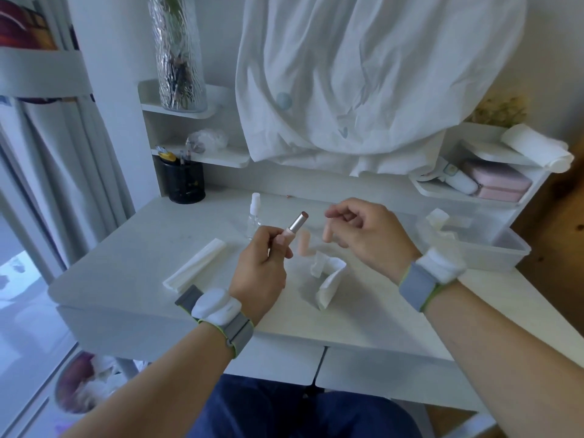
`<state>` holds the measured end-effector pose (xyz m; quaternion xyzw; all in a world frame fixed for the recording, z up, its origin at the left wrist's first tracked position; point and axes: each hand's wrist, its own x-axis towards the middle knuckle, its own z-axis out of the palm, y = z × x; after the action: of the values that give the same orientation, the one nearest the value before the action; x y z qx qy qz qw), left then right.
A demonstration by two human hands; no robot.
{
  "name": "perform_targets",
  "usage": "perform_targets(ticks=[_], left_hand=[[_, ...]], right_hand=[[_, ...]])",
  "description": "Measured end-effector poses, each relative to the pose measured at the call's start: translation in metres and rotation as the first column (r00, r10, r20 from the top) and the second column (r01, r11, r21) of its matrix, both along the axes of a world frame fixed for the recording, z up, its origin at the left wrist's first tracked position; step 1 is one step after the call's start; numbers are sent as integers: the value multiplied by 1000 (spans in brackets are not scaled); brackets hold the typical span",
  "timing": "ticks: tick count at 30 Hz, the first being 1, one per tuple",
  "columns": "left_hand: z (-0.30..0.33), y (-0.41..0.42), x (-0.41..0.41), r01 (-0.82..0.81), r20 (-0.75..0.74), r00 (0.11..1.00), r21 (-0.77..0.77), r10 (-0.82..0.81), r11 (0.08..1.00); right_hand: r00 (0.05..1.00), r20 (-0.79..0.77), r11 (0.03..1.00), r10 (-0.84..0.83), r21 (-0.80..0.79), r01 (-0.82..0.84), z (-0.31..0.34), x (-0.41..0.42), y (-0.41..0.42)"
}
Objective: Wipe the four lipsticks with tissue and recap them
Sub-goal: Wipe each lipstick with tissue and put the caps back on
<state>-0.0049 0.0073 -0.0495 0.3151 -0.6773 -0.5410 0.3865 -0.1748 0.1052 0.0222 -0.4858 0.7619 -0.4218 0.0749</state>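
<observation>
My left hand (264,263) grips an uncapped lipstick (294,227) by its pale pink base, silver collar and brownish tip pointing up and to the right. My right hand (366,230) holds a peach-coloured cap (327,233) between fingers and thumb, a short way right of the lipstick tip. Another peach lipstick tube (304,243) stands on the white desk (126,273) between my hands. A crumpled tissue (328,276) lies on the desk just below my right hand.
A folded stack of tissues (194,265) lies left of my left hand. A clear spray bottle (254,213) stands behind the lipstick. A clear plastic bin (483,241) sits at the right, a black pen cup (185,181) at the back left, shelves behind.
</observation>
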Motion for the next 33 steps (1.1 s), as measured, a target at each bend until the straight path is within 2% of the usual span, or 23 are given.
perform_targets(ticks=[3,6,8,12,14,16,18,20,24,33], left_hand=[[1,2,0,-12,12,1000,-8,13,1000],[1,1,1,-22,12,1000,-8,22,1000],[0,0,-1,-26,9,1000,-13,26,1000],[-3,-2,-1,-34,25,999,-48,35,998],[-3,-2,-1,-32,28,999,-50,33,998],[-3,-2,-2,-28,29,999,-58,30,998],[-1,-2,-3,-19,15,1000,-49,20,999],[-1,-3,-2,-19,12,1000,-44,19,999],[-1,-2,-1,-2,33,999,-40,3,999],[-2,-3,-3,0,24,1000,-36,0,999]], right_hand=[[989,-139,975,40,221,-9,8,0,-27],[958,-263,892,112,451,20,6,4,-46],[939,-324,866,113,496,67,-1,3,-52],[940,-327,881,96,467,72,-6,0,-53],[957,-283,918,56,392,62,3,1,-46],[993,-120,978,11,210,15,20,2,-35],[999,34,998,8,56,-10,40,6,-21],[995,86,998,53,-27,-51,54,9,-10],[979,146,989,144,16,-148,54,7,-9],[983,103,988,151,10,-153,45,0,-13]])
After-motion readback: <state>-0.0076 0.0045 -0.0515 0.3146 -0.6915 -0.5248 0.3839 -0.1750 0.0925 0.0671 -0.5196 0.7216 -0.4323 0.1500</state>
